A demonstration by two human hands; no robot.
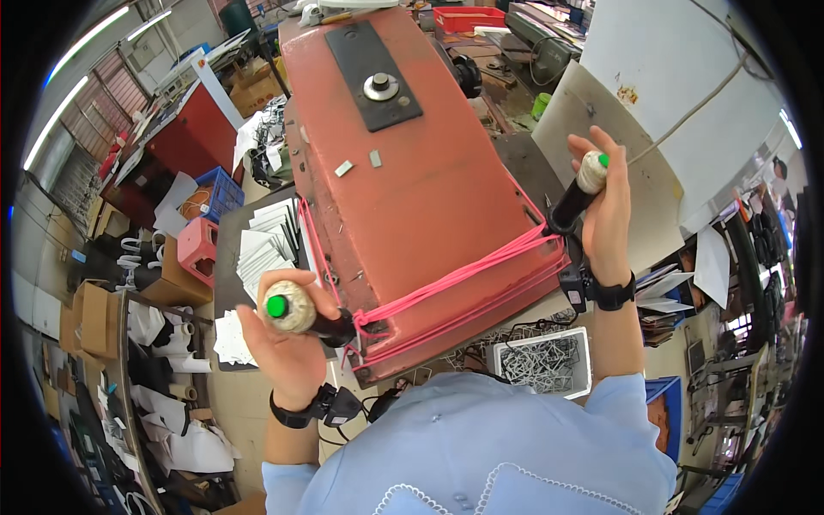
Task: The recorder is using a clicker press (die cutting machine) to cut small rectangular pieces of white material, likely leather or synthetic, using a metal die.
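My left hand [292, 360] curls loosely around a dark handle with a tape-wrapped knob and green button [290, 307], its thumb held apart from the button. On the right, my right hand [609, 219] rests its palm against a matching green-topped handle [577, 193]; the fingers stretch up past the knob. Both handles stand at the near corners of a large red machine head [421, 189]. Pink cord [455, 279] is strung across its front between the handles. Two small grey-green pieces [375, 159] lie on top of the head, near a metal dial [380, 86].
White sheet pieces [270, 245] lie stacked on the dark table left of the machine. A white bin of small metal parts [542, 365] stands close to my body. A pale panel [601, 146] rises at the right. Shelving with white material [176, 421] stands at the left.
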